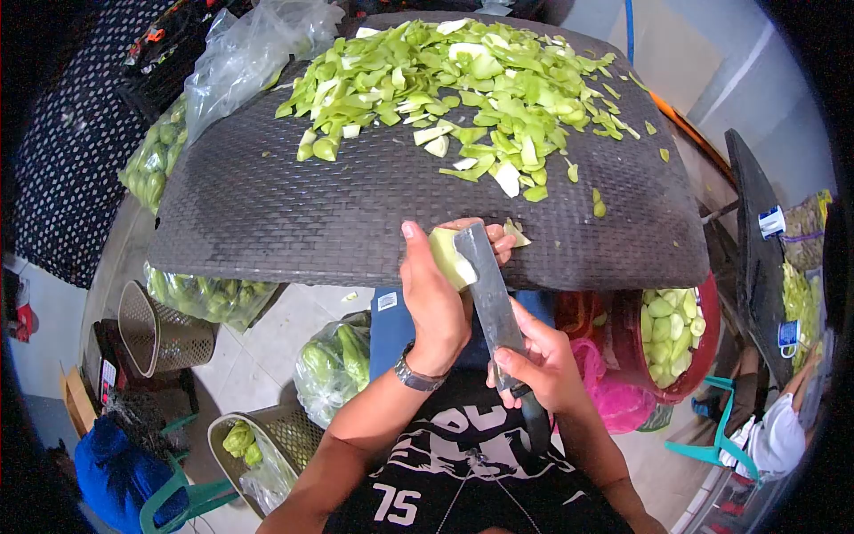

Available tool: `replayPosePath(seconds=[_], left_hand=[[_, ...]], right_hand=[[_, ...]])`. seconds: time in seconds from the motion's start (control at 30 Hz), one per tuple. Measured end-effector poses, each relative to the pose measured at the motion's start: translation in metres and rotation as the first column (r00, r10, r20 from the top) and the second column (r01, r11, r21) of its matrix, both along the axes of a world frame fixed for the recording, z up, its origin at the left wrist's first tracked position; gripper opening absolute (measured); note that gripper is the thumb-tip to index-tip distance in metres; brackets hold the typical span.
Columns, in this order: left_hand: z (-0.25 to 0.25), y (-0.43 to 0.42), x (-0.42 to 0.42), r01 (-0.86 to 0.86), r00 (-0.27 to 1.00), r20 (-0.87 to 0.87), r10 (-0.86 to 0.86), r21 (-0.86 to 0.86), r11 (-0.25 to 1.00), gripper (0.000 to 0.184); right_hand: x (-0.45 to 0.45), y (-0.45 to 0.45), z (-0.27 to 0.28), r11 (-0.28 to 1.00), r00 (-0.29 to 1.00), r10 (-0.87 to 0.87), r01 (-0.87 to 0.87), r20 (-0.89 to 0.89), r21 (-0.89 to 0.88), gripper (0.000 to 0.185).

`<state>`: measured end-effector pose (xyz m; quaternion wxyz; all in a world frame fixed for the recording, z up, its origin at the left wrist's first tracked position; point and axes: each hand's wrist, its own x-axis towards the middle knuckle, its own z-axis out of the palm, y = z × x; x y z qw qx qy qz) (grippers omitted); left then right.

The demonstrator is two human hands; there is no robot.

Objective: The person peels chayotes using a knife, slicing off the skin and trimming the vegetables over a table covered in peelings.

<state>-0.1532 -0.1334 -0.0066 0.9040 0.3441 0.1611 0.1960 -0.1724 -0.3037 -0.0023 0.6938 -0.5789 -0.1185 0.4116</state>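
My left hand [433,298], with a metal watch [418,371] at its wrist, is closed around a partly peeled chayote [447,254] just in front of the table's near edge. In my right hand [544,360] is the handle of a wide-bladed knife [492,285]. Its blade points away from me and lies against the right side of the chayote, hiding part of it. A small piece of peel [516,233] shows beside my left fingertips. Beyond both hands, a wide heap of green peels [525,107] covers the far part of the dark woven tabletop [294,209].
Below right stands a red tub [709,334] of peeled chayotes, near a pink plastic bag [614,400]. Bags of green chayotes [334,360] and woven baskets [165,334] are below left. A clear plastic bag [253,67] lies at the far left. Another person [778,436] is at the right.
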Motion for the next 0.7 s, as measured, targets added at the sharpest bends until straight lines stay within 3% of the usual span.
replayPosePath(seconds=[0.1,0.2,0.3,0.33,0.43,0.53,0.7], left_hand=[[0.000,0.000,0.001,-0.018,0.999,-0.025,0.019,0.030,0.999,0.078],[0.001,-0.002,0.003,-0.052,0.997,-0.055,0.054,0.033,0.998,0.078],[-0.004,0.003,0.003,0.022,0.997,-0.074,-0.019,0.041,0.999,0.079],[-0.004,0.004,0.002,0.034,0.996,-0.087,-0.032,0.017,0.999,0.079],[-0.003,0.003,0.000,0.056,0.998,-0.039,-0.056,-0.006,0.998,0.080],[0.001,-0.002,-0.001,0.042,0.998,-0.046,-0.043,-0.020,0.999,0.080],[-0.005,-0.005,-0.003,0.087,0.994,-0.063,-0.085,0.024,0.996,0.080]], right_hand=[[0.002,0.002,0.001,0.995,0.997,-0.013,0.020,-0.075,0.098,0.067],[-0.012,0.008,-0.010,0.986,0.956,-0.084,0.121,0.281,-0.118,0.062],[-0.013,0.013,-0.006,0.962,0.786,-0.045,0.200,0.616,-0.186,0.060],[-0.013,0.013,-0.011,0.970,0.781,-0.070,0.198,0.621,-0.140,0.062],[-0.015,0.008,-0.005,0.983,0.934,-0.074,0.127,0.348,-0.131,0.064],[-0.013,0.009,-0.003,0.996,0.982,-0.074,0.080,0.171,-0.029,0.066],[-0.003,0.013,-0.004,0.996,0.997,-0.070,0.068,0.040,0.062,0.067]])
